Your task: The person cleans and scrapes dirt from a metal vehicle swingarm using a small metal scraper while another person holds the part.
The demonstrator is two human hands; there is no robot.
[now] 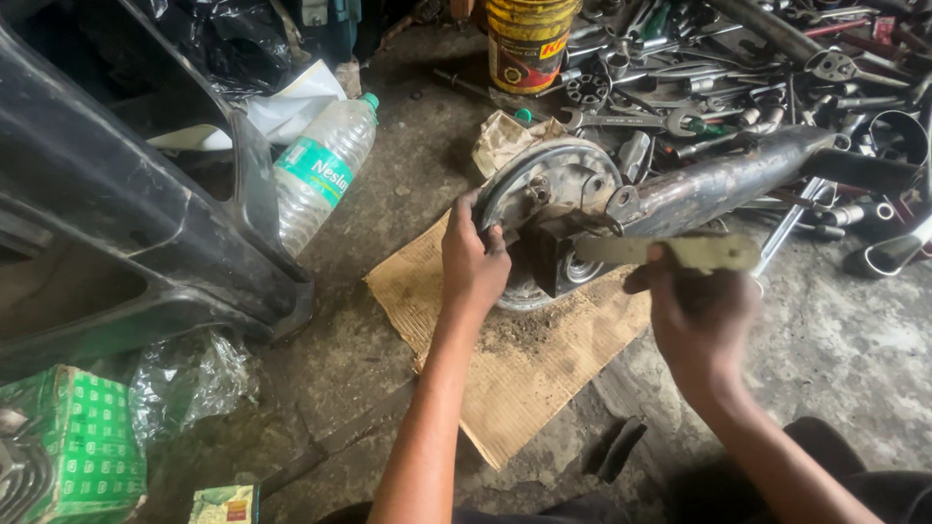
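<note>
Both forearms reach from the near edge over a sheet of cardboard (505, 359) on the concrete floor. Left hand (473, 260) grips the near-left rim of a round metal drum plate (549, 184), fingers curled over it. Right hand (694, 315), blurred, is closed around a flat metal tool (680, 250) just right of the drum. Plastic bottle (320, 170) lies far left; loose spanners (680, 87) lie beyond.

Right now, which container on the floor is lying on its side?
The clear plastic bottle with the green cap lies on its side beside the black panel. The yellow bucket near the wrenches stands upright.
</note>
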